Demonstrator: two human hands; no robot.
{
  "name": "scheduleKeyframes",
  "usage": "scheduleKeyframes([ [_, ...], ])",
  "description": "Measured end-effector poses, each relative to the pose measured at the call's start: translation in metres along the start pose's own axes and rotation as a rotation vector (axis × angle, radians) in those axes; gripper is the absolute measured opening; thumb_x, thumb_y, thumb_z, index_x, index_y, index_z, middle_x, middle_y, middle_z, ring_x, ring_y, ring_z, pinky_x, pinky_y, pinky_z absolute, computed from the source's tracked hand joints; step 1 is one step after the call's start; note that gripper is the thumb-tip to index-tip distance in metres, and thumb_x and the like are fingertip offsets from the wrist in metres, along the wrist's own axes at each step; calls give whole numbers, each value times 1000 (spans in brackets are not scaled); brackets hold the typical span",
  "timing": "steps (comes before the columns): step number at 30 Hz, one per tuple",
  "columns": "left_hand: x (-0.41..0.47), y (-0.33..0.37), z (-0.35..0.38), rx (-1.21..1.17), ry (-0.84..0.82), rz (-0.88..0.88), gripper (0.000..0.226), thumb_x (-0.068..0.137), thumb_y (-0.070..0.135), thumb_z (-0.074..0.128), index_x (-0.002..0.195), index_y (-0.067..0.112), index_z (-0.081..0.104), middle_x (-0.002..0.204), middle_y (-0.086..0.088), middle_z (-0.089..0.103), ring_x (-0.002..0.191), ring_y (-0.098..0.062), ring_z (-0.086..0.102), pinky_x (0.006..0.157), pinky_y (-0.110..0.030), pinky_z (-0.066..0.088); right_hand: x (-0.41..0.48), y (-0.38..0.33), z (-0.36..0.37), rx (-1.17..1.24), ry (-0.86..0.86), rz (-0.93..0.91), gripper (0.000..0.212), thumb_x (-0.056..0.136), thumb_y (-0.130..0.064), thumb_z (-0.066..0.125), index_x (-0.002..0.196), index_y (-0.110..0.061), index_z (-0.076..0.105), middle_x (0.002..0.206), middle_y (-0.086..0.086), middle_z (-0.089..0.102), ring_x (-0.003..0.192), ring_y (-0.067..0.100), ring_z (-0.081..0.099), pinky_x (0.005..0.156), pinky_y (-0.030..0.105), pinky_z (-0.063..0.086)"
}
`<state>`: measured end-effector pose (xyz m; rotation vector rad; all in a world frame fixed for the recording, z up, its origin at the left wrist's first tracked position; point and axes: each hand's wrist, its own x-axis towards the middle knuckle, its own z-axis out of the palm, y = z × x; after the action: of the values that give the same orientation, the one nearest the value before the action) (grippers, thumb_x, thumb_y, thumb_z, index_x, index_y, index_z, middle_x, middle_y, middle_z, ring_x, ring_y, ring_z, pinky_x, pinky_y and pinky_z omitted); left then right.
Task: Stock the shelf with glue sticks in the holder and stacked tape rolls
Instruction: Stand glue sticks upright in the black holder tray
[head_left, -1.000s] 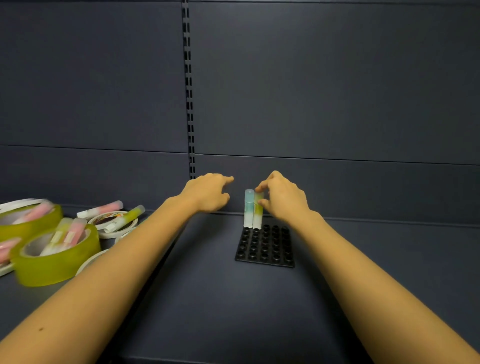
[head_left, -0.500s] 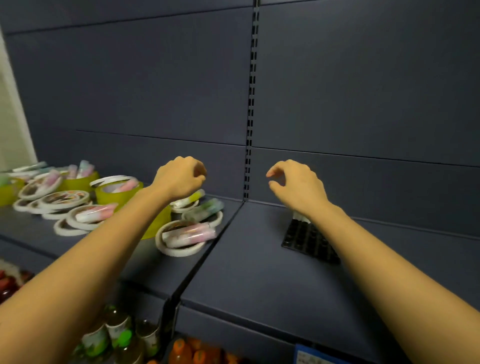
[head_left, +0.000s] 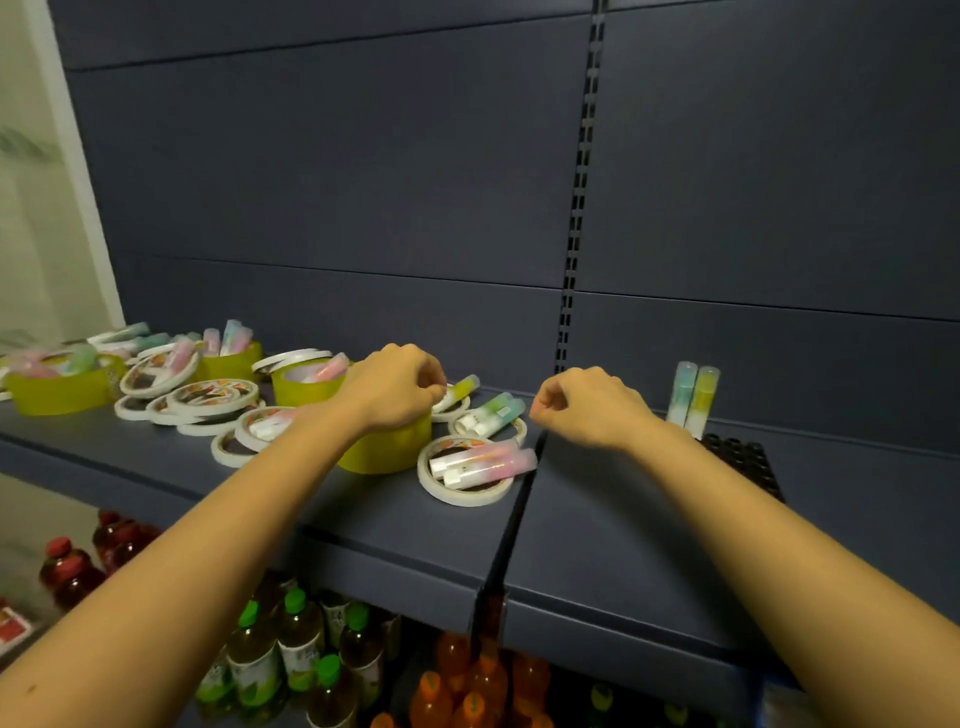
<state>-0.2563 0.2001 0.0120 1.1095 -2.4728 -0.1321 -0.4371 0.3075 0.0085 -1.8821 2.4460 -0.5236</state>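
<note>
Shelf (head_left: 389, 525) dead ahead in the head view, dark blue, with both bare forearms reaching over it from below. Up front, the left hand (head_left: 397, 387) hovers above a yellow tape roll (head_left: 384, 454), knuckles up, fingers curled under. Its fingertips sit right at the white end of a yellow-green glue stick (head_left: 463, 389) lying on a white tape roll (head_left: 456, 415). Is it pinching that stick or only beside it? I cannot tell.

Over to the right hand (head_left: 592, 410), above the seam between the two shelf boards: clenched, thumb against forefinger, nothing visible in it. Behind its wrist the black holder (head_left: 748, 462) lies flat on the right board, partly covered by the forearm. Two glue sticks stand upright at the holder's back left corner, side by side: a blue stick (head_left: 681, 392) and a yellow stick (head_left: 704, 397).

Between the hands, two green-and-blue sticks (head_left: 493, 413) lie across a second white roll (head_left: 521, 431). Nearer the camera, two pink sticks (head_left: 488, 460) lie across a third white roll (head_left: 462, 493), which sits just beside the yellow tape roll.

Off to the left there's a loose spread of flat white rolls (head_left: 208, 400), some overlapping. With them are more yellow rolls (head_left: 57, 389), pastel sticks poking out of them or lying in them, all rather blurred.

Below the shelf: green-capped bottles (head_left: 293, 644), orange bottles (head_left: 467, 675), and red bottles (head_left: 67, 571) at the far left
</note>
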Motion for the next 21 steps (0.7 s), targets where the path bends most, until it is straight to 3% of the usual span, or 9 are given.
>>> scheduleKeyframes([
  [3, 4, -6, 1, 0, -55, 83, 23, 92, 26, 54, 108, 18, 69, 116, -2, 67, 102, -21, 62, 89, -41, 52, 0, -3, -3, 23, -111, 88, 30, 94, -45, 48, 80, -23, 64, 90, 0, 69, 86, 19, 63, 86, 35, 50],
  [9, 12, -9, 8, -38, -132, 283, 20, 90, 26, 55, 103, 20, 69, 105, 2, 69, 86, -13, 58, 74, -28, 46, -16, -18, 10, 252, -264, 266, 50, 93, -53, 45, 98, -7, 66, 79, 1, 69, 60, 8, 61, 78, 25, 47],
  [16, 8, -7, 22, -89, -190, 417, 22, 91, 27, 55, 103, 16, 70, 105, 0, 70, 83, -12, 58, 77, -26, 47, -35, -34, 20, 609, -174, 376, 22, 89, -33, 62, 80, -14, 61, 79, 0, 67, 61, 5, 57, 51, 12, 40],
  [19, 8, -7, 27, -127, -211, 425, 27, 92, 34, 53, 99, 17, 72, 99, -3, 72, 87, -19, 63, 81, -36, 51, -46, -34, 7, 704, -26, 359, 15, 89, -28, 64, 80, -17, 59, 77, -2, 68, 63, 6, 59, 53, 14, 39],
  [21, 8, -4, 29, -129, -225, 437, 33, 93, 41, 50, 100, 19, 73, 95, -5, 72, 88, -23, 63, 76, -34, 47, -53, -30, -3, 700, 118, 352, 11, 89, -24, 64, 89, -15, 58, 75, -4, 67, 62, 5, 59, 53, 16, 38],
])
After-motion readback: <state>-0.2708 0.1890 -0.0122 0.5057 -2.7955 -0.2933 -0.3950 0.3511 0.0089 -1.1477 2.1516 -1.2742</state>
